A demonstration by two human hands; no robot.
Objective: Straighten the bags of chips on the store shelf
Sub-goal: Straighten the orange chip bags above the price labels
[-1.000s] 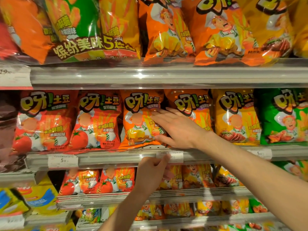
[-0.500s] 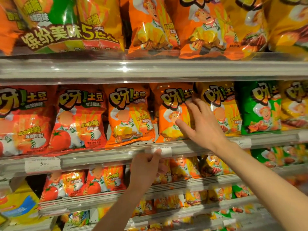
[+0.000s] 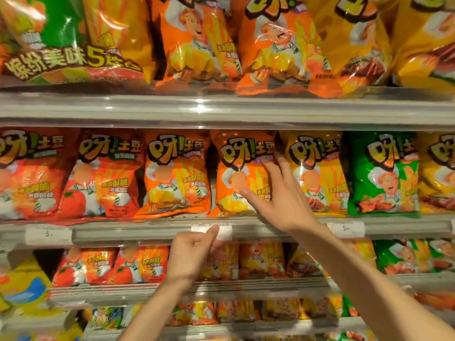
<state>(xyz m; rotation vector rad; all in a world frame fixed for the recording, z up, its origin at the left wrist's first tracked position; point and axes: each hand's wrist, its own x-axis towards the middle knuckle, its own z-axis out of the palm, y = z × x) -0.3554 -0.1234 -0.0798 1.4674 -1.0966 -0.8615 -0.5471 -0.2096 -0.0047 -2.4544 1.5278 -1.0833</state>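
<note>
Spread flat, the right hand (image 3: 283, 198) presses the orange chip bag (image 3: 242, 173) at the shelf's front edge (image 3: 147, 232), a light, crinkly, slippery pack best nudged by its sides, while the left hand (image 3: 190, 257) curls loosely, holding nothing.

Two bare forearms come into the head view, one from about 6 o'clock and one from about 4 o'clock. No sleeve, cuff or glove covers either arm as far as the picture's edge shows them. The left hand (image 3: 194, 252) is bare, with no ring, watch or band at the wrist. The right hand (image 3: 283, 195) is likewise bare, and its wrist carries no strap or bracelet. The fingernails that show on the right hand are short and unpainted. Both forearms are slim and smooth, without visible marks. The lower stretches of both arms are slightly blurred, so finer surface detail cannot be told.
</note>
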